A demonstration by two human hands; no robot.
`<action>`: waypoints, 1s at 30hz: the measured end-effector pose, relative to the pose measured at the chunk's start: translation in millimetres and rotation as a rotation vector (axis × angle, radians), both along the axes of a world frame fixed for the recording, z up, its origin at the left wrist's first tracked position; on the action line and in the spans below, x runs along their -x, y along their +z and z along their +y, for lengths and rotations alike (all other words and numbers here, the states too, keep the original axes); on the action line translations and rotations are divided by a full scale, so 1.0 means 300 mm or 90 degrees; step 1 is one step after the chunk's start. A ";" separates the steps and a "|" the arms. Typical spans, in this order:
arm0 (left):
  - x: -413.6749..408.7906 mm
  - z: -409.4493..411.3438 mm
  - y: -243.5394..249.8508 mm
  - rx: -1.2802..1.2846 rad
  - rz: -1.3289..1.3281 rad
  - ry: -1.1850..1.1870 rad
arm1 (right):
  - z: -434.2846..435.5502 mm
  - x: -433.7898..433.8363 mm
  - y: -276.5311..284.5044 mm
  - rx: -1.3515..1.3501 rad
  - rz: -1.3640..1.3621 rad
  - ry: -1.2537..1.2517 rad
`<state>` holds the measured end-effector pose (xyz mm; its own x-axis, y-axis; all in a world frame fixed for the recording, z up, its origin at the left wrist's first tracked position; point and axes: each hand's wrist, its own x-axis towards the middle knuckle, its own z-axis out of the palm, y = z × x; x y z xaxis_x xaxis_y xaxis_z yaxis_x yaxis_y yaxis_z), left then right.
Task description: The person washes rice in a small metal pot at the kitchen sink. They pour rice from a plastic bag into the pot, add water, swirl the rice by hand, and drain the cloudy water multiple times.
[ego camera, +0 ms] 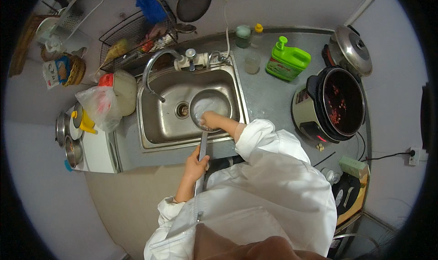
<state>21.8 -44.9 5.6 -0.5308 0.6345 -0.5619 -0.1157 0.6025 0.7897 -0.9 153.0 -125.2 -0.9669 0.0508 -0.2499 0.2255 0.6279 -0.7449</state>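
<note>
My left hand (196, 167) is closed around the long flat metal handle (203, 146) of a round metal ladle or small pan (219, 101). Its bowl is inside the stainless steel sink (160, 130), to the right of the drain (182, 109), and holds whitish, wet-looking contents. My right hand (210, 120) reaches down into the bowl at its near edge, fingers bent; whether they hold something is hidden. The curved faucet (147, 72) stands over the sink's left part; no stream is visible from it.
Right of the sink stand a green jug (288, 62), a glass jar (252, 63) and an uncovered electric pressure cooker (328, 104) with dark liquid and reddish bits. A lidded pot (352, 51) is behind it. At left are a plastic bag (102, 106) and a large jar (125, 92).
</note>
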 end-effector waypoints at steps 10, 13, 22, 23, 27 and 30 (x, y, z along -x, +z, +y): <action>-0.010 -0.028 -0.022 -0.037 0.045 -0.021 | 0.067 0.016 0.225 -0.256 0.012 -0.100; 0.001 -0.041 -0.047 -0.029 0.062 -0.018 | 0.047 -0.018 0.159 -0.265 0.112 0.170; 0.001 -0.058 -0.037 -0.007 0.099 -0.018 | 0.034 -0.004 0.161 -0.305 0.211 -0.022; 0.002 -0.057 -0.026 0.020 0.078 -0.019 | 0.045 -0.002 0.190 -0.340 0.201 -0.056; 0.020 -0.063 -0.021 0.032 0.108 -0.049 | 0.059 -0.011 0.158 -0.259 -0.087 -0.045; 0.018 -0.062 -0.024 0.022 0.117 -0.047 | 0.016 -0.008 0.129 -0.197 -0.223 0.049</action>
<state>16.3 -63.4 -1.5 -0.5795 0.6568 -0.4825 0.0732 0.6315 0.7719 1.5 157.9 -86.5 -0.8310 0.1058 -0.5461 0.3740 0.8330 -0.4078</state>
